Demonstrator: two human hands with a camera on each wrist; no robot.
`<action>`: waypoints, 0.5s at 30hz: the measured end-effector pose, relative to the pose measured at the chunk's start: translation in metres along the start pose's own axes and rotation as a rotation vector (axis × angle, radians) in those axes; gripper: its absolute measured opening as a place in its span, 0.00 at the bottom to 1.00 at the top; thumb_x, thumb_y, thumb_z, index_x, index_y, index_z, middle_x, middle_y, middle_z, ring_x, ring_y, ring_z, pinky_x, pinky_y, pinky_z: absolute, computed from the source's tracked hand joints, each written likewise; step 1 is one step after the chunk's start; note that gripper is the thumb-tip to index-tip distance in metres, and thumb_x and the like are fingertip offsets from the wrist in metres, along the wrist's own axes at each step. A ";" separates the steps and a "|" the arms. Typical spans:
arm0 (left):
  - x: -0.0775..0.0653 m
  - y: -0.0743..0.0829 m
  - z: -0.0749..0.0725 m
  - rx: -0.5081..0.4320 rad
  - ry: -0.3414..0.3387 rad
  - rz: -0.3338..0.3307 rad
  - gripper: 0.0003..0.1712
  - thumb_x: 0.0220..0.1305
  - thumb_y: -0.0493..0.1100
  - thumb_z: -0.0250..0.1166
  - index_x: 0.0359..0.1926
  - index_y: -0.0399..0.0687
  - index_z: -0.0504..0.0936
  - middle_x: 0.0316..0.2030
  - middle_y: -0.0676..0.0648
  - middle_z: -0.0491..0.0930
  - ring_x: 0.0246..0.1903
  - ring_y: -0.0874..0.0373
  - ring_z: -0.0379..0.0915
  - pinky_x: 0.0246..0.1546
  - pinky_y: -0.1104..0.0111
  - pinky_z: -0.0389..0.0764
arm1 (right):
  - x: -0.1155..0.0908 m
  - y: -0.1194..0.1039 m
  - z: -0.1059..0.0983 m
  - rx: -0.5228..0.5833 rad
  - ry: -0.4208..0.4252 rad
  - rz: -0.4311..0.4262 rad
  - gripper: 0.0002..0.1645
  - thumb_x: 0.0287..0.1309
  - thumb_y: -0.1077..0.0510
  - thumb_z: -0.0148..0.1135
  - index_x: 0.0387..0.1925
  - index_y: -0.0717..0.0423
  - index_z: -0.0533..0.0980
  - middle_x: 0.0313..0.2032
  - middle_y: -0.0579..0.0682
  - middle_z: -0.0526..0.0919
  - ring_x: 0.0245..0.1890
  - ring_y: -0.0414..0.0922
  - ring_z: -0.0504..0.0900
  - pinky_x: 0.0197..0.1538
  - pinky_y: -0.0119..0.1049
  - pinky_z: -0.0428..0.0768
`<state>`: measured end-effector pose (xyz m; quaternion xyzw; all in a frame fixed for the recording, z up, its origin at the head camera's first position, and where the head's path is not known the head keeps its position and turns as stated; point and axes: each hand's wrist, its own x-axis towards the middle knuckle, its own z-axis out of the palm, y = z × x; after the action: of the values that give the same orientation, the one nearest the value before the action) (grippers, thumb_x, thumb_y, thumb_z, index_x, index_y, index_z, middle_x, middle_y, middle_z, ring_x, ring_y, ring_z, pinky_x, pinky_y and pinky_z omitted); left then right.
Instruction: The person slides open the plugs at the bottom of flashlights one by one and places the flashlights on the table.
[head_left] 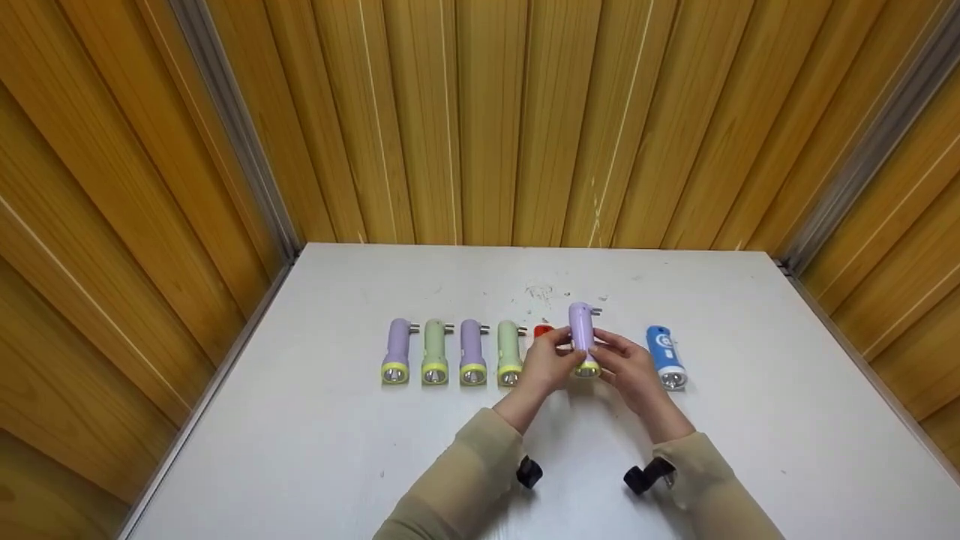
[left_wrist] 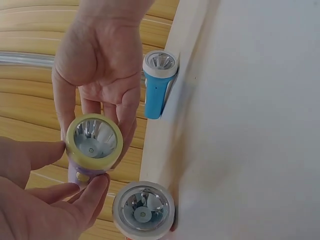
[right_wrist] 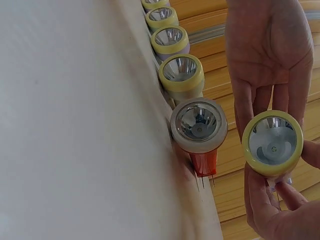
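Both hands hold one purple flashlight [head_left: 581,327] above the table, its yellow-rimmed lens toward the person and its plug prongs sticking out at the upper right. My left hand [head_left: 550,366] pinches its left side between thumb and fingers. From the other side, my right hand [head_left: 632,370] grips it near the head. The lens [left_wrist: 95,141] and a small yellow button [left_wrist: 82,177] show in the left wrist view. Behind the left hand lies a red flashlight [head_left: 542,328], mostly hidden in the head view; its white rim and red body [right_wrist: 204,164] appear in the right wrist view.
Left of the hands, a row on the white table [head_left: 315,450] holds a purple flashlight [head_left: 398,345], a green one [head_left: 435,343], another purple one [head_left: 471,343] and another green one [head_left: 508,343]. A blue flashlight [head_left: 663,350] lies to the right. Wood-patterned walls [head_left: 487,120] enclose the table.
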<state>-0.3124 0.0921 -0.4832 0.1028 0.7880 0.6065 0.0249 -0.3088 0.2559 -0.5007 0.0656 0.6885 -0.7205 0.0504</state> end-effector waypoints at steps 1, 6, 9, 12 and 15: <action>-0.001 0.000 0.002 0.008 -0.006 -0.004 0.29 0.64 0.33 0.69 0.65 0.30 0.76 0.57 0.34 0.83 0.51 0.46 0.86 0.50 0.66 0.87 | 0.001 0.000 -0.002 0.006 0.000 0.000 0.36 0.70 0.60 0.62 0.74 0.66 0.63 0.52 0.50 0.83 0.45 0.34 0.83 0.48 0.28 0.85; -0.010 0.001 0.012 0.068 -0.018 -0.030 0.30 0.63 0.35 0.71 0.65 0.31 0.76 0.58 0.35 0.83 0.51 0.49 0.85 0.49 0.66 0.87 | 0.006 0.005 -0.011 0.028 -0.011 0.007 0.37 0.71 0.61 0.61 0.74 0.69 0.61 0.45 0.44 0.83 0.42 0.33 0.83 0.46 0.28 0.85; -0.013 0.001 0.018 0.114 -0.022 -0.042 0.30 0.62 0.37 0.72 0.64 0.32 0.77 0.57 0.36 0.84 0.50 0.52 0.84 0.51 0.66 0.86 | 0.009 0.008 -0.014 0.028 -0.012 0.021 0.37 0.71 0.61 0.61 0.74 0.69 0.60 0.47 0.46 0.83 0.42 0.33 0.84 0.46 0.27 0.84; -0.015 0.002 0.023 0.184 -0.035 -0.063 0.30 0.63 0.39 0.71 0.65 0.33 0.77 0.57 0.37 0.84 0.52 0.53 0.83 0.53 0.64 0.84 | 0.011 0.011 -0.016 0.017 -0.007 0.037 0.37 0.71 0.60 0.61 0.74 0.69 0.60 0.49 0.49 0.82 0.42 0.34 0.84 0.46 0.27 0.84; -0.016 0.004 0.027 0.261 -0.060 -0.088 0.29 0.66 0.40 0.69 0.66 0.34 0.77 0.58 0.39 0.84 0.53 0.54 0.82 0.55 0.64 0.84 | 0.012 0.013 -0.018 0.008 0.002 0.054 0.36 0.71 0.61 0.61 0.74 0.69 0.61 0.48 0.48 0.83 0.41 0.34 0.84 0.45 0.27 0.85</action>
<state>-0.2921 0.1154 -0.4872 0.0885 0.8629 0.4938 0.0613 -0.3178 0.2732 -0.5161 0.0850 0.6837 -0.7216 0.0688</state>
